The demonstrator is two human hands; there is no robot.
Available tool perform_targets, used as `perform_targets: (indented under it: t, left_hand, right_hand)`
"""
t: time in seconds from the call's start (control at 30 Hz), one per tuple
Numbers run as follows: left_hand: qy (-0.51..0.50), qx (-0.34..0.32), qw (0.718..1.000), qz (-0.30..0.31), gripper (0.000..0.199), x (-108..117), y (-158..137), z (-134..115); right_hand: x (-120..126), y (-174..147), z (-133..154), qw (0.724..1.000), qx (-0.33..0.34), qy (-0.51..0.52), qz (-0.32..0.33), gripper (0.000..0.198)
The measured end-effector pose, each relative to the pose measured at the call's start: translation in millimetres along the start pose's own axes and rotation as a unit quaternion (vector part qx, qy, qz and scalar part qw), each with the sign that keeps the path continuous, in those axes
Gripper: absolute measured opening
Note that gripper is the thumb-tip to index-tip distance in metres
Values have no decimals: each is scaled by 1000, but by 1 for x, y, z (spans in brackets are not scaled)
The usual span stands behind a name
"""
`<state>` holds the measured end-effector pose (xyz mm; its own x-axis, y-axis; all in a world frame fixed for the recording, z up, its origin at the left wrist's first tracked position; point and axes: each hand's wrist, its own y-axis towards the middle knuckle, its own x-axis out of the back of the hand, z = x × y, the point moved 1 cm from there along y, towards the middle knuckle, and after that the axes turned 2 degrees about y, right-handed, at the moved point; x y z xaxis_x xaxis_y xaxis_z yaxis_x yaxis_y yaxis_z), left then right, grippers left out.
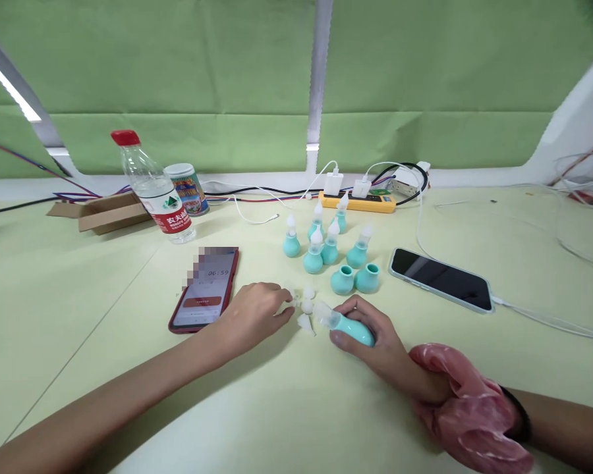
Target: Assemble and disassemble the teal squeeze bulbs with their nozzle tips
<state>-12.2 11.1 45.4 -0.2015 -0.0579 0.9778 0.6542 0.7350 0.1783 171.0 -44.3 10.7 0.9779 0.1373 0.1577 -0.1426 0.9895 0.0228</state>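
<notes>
My right hand (368,332) is closed around a teal bulb aspirator (354,329), tilted on its side with its clear nozzle pointing left. Fingers pinched together, my left hand (257,313) is at a small translucent piece (296,301) on the table. More loose translucent tips (306,307) lie between the two hands. Beyond them stand several teal bulbs with white nozzles, one of them a front bulb (313,260). Two teal bulbs without nozzles, a left one (342,281) and a right one (367,279), show their open necks.
A red-cased phone (205,289) lies left of my left hand; another phone (442,279) charges at right. Behind are a water bottle (153,191), a can (188,189), a cardboard box (112,214) and a yellow power strip (358,203) with cables. A pink scrunchie (474,408) circles my right wrist.
</notes>
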Motion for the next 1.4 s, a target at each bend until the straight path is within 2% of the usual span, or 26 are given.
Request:
perform_targets:
  t: [0.1, 0.17, 0.27, 0.33, 0.37, 0.4, 0.47, 0.57, 0.7, 0.87, 0.93, 1.03, 1.07, 1.1, 1.13, 1.17, 1.2, 1.23, 1.27, 1.33, 1.4]
  left_hand:
    - [28, 2, 999, 35, 14, -9, 0, 1]
    - [30, -4, 999, 35, 15, -10, 0, 1]
    - [1, -22, 999, -29, 21, -4, -3, -2]
    - [-59, -22, 995, -77, 26, 3, -6, -8]
    - [-98, -16, 992, -82, 29, 7, -8, -12]
    - [-138, -10, 988, -68, 31, 10, -10, -16]
    - [-199, -8, 980, 10, 33, 14, -13, -27]
    - [-227, -28, 966, 118, 32, 15, -18, -40]
    - [-273, -74, 943, 173, 32, 14, -21, -43]
    - [-389, -85, 891, 217, 33, 13, -22, -39]
    - [-449, -77, 858, 238, 34, 13, -23, -39]
    - [-542, -57, 791, 276, 38, 19, -24, -37]
    - [-556, -55, 782, 276, 40, 22, -24, -36]
    - [-548, -56, 792, 263, 41, 25, -24, -35]
    - [-508, -66, 826, 236, 41, 28, -22, -33]
    - [-433, -79, 877, 192, 40, 30, -21, -32]
    - [-324, -85, 932, 140, 37, 30, -19, -30]
    - [-199, -84, 972, 88, 32, 29, -17, -28]
    - [-80, -68, 993, 49, 30, 26, -15, -26]
    - [96, -36, 994, 44, 25, 17, -11, -22]
    - [170, -27, 981, 88, 21, 8, -8, -18]
  right_hand:
    - [1, 3, 0, 1000, 1, -16, 0, 22]
    - [2, 4, -1, 1000, -3, -28, -3, 22]
    - [2, 4, -1, 999, -14, -36, 10, 23]
    - [0, 0, 0, 998, -5, -41, 42, 22]
    - [-1, -2, 1, 997, 6, -48, 61, 21]
    - [-2, -4, 2, 995, 18, -57, 79, 20]
    - [-3, -10, 5, 990, 43, -82, 110, 19]
    - [-3, -15, 8, 979, 73, -118, 147, 17]
    - [-2, -19, 15, 966, 115, -137, 186, 16]
    - [1, -21, 22, 967, 111, -122, 196, 21]
    - [2, -22, 22, 970, 90, -92, 204, 27]
    - [6, -23, 21, 964, 65, -47, 255, 32]
    - [7, -23, 21, 960, 61, -42, 270, 31]
    - [9, -21, 21, 959, 62, -45, 275, 29]
    - [11, -19, 23, 959, 69, -57, 269, 27]
    - [13, -15, 24, 961, 85, -79, 252, 24]
    - [16, -11, 27, 960, 109, -109, 235, 22]
    - [18, -7, 30, 956, 137, -142, 219, 19]
    - [20, -2, 34, 948, 170, -176, 205, 16]
    - [25, 7, 40, 927, 230, -235, 178, 15]
    - [31, 13, 44, 906, 284, -282, 137, 15]
